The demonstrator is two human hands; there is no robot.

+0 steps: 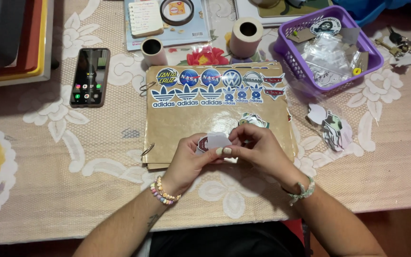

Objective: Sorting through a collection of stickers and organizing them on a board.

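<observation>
From the head camera, the left hand [186, 159] and the right hand [258, 150] were close together over the bottom edge of a brown ring-bound album [217, 116]. Both hands had their fingers pinched shut on one small sticker [213, 141], white on the side that showed, with a bit of dark red at its left end. The sticker sat between the two hands, just above the album cover. The top of the cover already had a row of stickers [215, 85] stuck on it, and one more sticker [254, 120] lay near the right hand. A loose pile of stickers [334, 128] lay on the surface [48, 190] to the right, under a purple basket [288, 52]. A phone [90, 76] lay well apart on the left, and two tape rolls [246, 35] stood behind the album. The thin sticker looked easy to tear or fold if the fingers pulled too hard. It could also stick to itself or to a finger if it curled over.
</observation>
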